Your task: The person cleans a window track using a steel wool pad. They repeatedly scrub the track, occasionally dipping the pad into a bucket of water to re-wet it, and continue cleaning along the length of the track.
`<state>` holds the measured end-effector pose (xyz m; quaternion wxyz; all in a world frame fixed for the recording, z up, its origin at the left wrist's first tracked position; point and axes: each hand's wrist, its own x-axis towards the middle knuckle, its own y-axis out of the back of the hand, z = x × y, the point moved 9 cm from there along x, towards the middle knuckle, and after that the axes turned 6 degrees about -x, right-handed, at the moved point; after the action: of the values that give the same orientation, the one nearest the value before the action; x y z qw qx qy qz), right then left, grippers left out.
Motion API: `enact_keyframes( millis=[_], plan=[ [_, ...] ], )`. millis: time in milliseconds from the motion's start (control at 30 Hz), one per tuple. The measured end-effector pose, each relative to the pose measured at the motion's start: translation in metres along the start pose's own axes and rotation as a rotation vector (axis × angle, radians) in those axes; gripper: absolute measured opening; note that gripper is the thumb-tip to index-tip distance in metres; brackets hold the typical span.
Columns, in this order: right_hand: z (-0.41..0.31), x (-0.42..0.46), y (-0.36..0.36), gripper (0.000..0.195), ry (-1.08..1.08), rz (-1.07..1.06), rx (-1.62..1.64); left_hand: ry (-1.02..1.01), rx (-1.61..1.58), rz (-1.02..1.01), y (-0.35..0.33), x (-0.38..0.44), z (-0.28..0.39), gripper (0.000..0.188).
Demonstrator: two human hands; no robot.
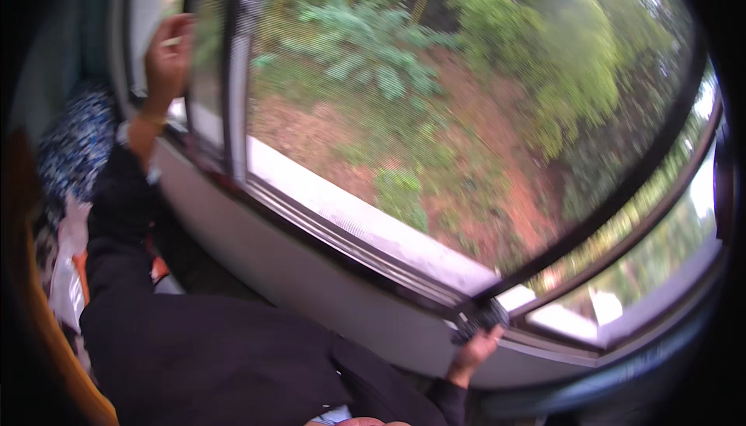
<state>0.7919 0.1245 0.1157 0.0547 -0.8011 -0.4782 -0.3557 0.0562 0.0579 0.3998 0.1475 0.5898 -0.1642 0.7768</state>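
Observation:
My left hand (168, 61) is raised at the upper left, fingers bent, beside the dark upright edge of a sliding window panel (210, 70). Blur hides whether it grips that edge. Low on the right, my right hand (475, 351) holds a dark crumpled cloth (486, 318) at the bottom corner of the window's mesh screen (379, 134). The cloth lies against the dark screen frame (588, 230), near the metal track (349, 242). Both arms are spread wide in dark sleeves.
Below the track runs a pale wall (326, 300). A white outer ledge (332, 198) lies beyond the screen, with a planted earth slope (495, 152) outside. At the left are a blue-and-white patterned fabric (78, 140) and a yellow-orange edge (55, 350).

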Motion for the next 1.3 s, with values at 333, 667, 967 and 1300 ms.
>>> enact_keyframes(
  millis=[333,667,967,1300],
  plan=[
    [-0.141,-0.071,-0.199,0.051,0.248,-0.737,0.431,0.089,0.113,-0.211,0.046,-0.059,-0.118,0.034],
    [-0.061,-0.066,-0.154,0.038,-0.047,-0.567,0.228,0.249,-0.14,-0.308,0.007,-0.147,-0.088,0.045],
    [0.028,-0.099,-0.076,0.032,-0.398,-0.306,0.121,0.289,-0.034,-0.278,-0.008,-0.191,-0.057,0.047],
    [-0.004,-0.076,-0.082,0.031,-0.281,-0.265,0.07,0.215,-0.001,-0.325,-0.021,-0.193,-0.015,0.051]
  ],
)
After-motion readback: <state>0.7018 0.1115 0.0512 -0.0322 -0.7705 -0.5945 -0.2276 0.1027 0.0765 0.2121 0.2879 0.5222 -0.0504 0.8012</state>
